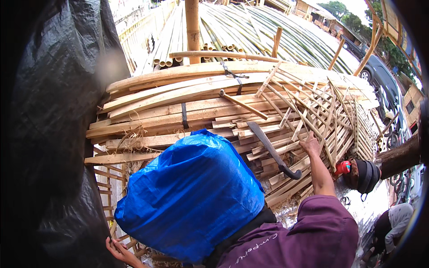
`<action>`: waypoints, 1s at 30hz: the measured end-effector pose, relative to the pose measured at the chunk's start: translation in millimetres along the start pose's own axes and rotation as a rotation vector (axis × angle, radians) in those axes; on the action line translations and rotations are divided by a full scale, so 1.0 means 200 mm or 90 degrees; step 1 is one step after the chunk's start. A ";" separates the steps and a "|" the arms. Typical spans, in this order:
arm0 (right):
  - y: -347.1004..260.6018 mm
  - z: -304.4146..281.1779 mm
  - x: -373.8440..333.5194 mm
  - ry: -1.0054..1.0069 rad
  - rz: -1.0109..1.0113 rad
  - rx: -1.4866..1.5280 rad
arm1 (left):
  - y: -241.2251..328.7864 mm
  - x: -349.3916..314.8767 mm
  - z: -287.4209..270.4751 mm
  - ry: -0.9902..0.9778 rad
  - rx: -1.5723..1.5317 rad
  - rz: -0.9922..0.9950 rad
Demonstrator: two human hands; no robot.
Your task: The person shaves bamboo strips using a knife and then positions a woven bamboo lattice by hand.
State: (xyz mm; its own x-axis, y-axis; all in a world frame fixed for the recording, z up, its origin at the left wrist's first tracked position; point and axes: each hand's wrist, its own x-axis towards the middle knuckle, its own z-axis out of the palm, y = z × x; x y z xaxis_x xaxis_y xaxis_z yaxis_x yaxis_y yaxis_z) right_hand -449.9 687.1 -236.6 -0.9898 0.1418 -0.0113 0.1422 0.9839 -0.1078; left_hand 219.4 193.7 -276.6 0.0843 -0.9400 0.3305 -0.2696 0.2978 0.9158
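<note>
My left hand (121,253) is low at the left edge of the blue tarp, fingers loosely bent and apart, next to the slats of a bamboo rack (107,192). My right arm, in a purple sleeve, stretches forward over the pile. At its end my right hand (310,144) touches the near side of a loose lattice of thin bamboo strips (319,111), with the fingers spread. A machete (269,145) with a dark curved handle lies on the shorter wood strips, left of that hand. A blue tarp (192,192) bulges up in front of me.
Long wooden battens (178,107) tied with black bands lie beyond the tarp. Farther off are stacked bamboo poles (232,27) and an upright post (192,31). Black sheeting (58,134) hangs at left. A red-ended object (343,167) sits by a log at right; another person (393,228) is lower right.
</note>
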 end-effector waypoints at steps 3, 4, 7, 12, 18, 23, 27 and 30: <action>-0.05 -0.02 -0.04 0.071 -0.021 0.025 | -0.11 0.02 -0.07 0.008 0.017 -0.011; -0.03 -0.02 -0.03 0.074 -0.017 0.023 | -0.02 0.00 -0.01 0.004 0.014 -0.012; -0.01 0.00 0.02 0.071 -0.047 0.008 | 0.17 -0.05 0.07 0.073 0.056 0.111; 0.00 0.03 0.03 0.057 0.009 0.062 | -0.04 -0.02 0.03 -0.020 0.059 -0.026; -0.01 0.00 0.01 0.053 0.045 0.082 | 0.22 -0.09 0.06 0.025 0.112 -0.012; -0.02 -0.06 -0.01 0.104 0.013 0.134 | 0.21 -0.11 0.07 0.036 0.091 0.008; 0.05 -0.07 0.02 0.178 -0.054 0.150 | 0.35 -0.13 0.15 -0.029 0.087 0.028; 0.04 -0.11 0.00 0.170 -0.028 0.178 | 0.19 -0.11 0.12 -0.018 0.082 0.043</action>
State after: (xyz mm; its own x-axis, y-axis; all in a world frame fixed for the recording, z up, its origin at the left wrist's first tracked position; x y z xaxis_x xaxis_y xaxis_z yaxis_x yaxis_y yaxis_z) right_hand -449.2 697.6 -216.0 -0.9539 0.1596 0.2542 0.0564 0.9272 -0.3704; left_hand 183.6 222.0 -255.8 0.0355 -0.9234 0.3821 -0.3953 0.3382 0.8540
